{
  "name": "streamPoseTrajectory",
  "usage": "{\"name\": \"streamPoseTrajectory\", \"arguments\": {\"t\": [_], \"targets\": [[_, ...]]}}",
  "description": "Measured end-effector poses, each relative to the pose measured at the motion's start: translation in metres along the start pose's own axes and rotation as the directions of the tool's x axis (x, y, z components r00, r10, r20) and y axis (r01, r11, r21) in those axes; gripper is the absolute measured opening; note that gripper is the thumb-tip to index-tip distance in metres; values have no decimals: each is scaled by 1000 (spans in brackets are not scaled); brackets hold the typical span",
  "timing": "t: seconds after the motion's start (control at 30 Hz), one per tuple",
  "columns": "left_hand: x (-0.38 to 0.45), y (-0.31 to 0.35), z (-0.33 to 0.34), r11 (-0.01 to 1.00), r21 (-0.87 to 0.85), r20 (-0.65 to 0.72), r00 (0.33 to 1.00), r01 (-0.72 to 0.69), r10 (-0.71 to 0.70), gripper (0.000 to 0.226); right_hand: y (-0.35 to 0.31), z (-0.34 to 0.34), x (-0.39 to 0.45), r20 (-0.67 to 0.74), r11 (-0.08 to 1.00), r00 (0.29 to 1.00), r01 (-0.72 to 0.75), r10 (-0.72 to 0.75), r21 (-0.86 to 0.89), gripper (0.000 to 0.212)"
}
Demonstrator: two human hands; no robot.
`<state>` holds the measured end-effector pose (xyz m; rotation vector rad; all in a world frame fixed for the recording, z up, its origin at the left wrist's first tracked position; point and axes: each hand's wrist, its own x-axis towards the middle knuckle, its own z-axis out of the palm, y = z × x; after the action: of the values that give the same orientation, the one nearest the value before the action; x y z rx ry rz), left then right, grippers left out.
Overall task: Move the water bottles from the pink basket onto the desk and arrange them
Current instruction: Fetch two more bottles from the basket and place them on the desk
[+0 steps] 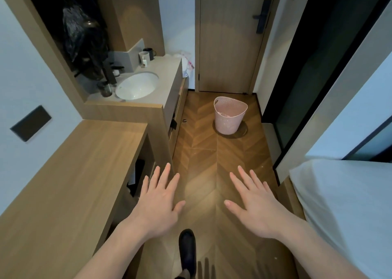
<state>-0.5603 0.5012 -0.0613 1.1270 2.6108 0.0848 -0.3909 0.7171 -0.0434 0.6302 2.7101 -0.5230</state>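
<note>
A pink perforated basket (228, 119) stands on the wooden floor in front of the door, well ahead of me. Something pale and clear lies inside near its bottom; I cannot make out single bottles. The wooden desk (80, 172) runs along the left wall, its top bare. My left hand (158, 202) and my right hand (253, 204) are stretched out palm down over the floor, fingers spread, each holding nothing. Both are far short of the basket.
A vanity with a white sink (137, 85) and mugs (146, 55) lies beyond the desk. A white bed (347, 204) fills the right side. A closed door (231, 36) ends the narrow corridor. My dark shoe (187, 251) shows below.
</note>
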Motion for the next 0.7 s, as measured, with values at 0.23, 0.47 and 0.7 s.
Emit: {"name": "streamPoseTrajectory", "arguments": {"t": [0.23, 0.47, 0.7], "targets": [[149, -23, -24, 996, -46, 23, 997, -79, 80, 79, 24, -46, 114, 27, 993, 994, -106, 105, 45, 80], [266, -26, -72, 981, -25, 77, 978, -191, 192, 78, 43, -81, 199, 46, 974, 981, -194, 190, 114, 79], [370, -15, -95, 965, 5, 80, 962, -262, 261, 79, 84, -115, 282, 1, 959, 969, -245, 248, 145, 78]]}}
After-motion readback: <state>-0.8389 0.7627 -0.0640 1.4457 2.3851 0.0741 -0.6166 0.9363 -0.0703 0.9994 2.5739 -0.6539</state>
